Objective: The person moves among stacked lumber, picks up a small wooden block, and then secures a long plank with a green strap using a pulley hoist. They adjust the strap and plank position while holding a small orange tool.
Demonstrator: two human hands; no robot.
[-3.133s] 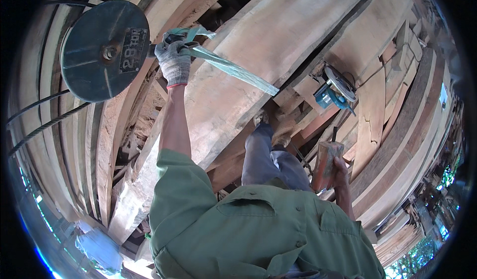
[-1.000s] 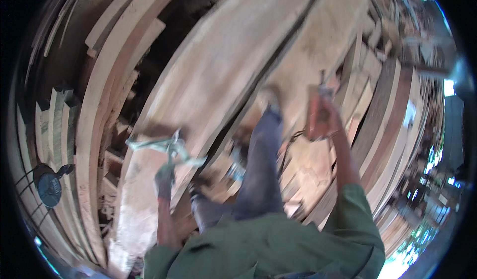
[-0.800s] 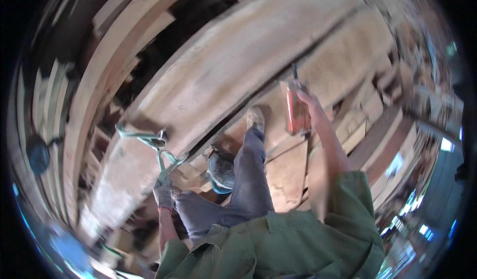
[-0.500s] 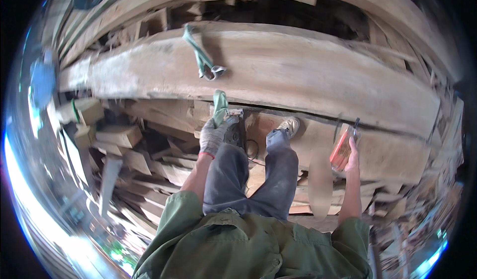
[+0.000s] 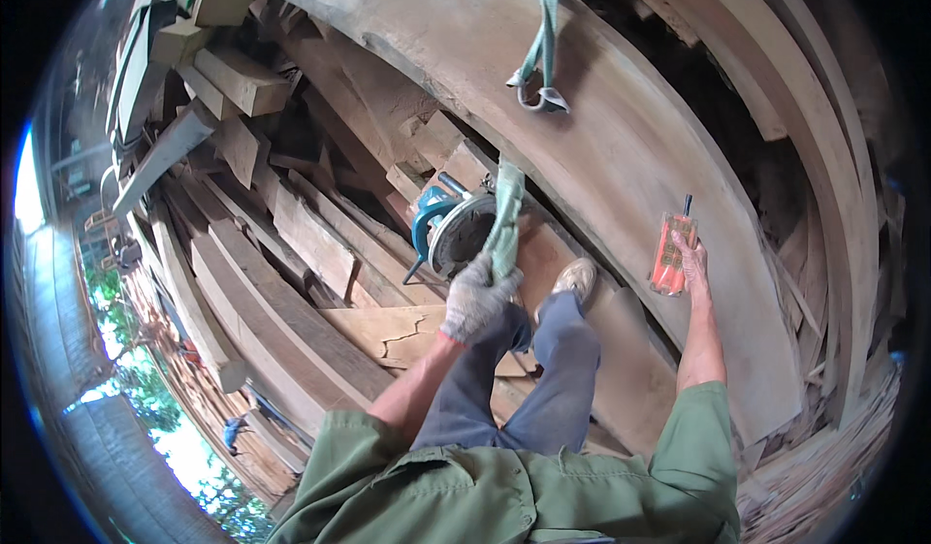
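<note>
My left hand (image 5: 482,299), in a whitish work glove, is closed around the lower end of a pale green webbing strap (image 5: 505,219). The strap rises past a circular saw (image 5: 464,237) with a blue-green body and a round dark guard, which rests on boards just left of it. My bare right hand (image 5: 692,259) grips a clear, red-orange box (image 5: 669,253) with a dark stick jutting from its top. It is held out over a large plank (image 5: 621,156). On that plank lies another green strap (image 5: 543,35) with a metal ring-like fitting (image 5: 539,98) at its near end.
Stacked rough boards (image 5: 281,282) fill the left side. Cut wooden blocks (image 5: 240,81) are piled at the upper left. Long curved slabs (image 5: 776,69) lie at the far right. My shoe (image 5: 575,279) stands on a lower plank (image 5: 582,350), beside a dark gap along the large plank.
The view has turned left, so the large plank now slants down to the right. The circular saw shows more fully. Both hands keep hold of the strap and the box.
</note>
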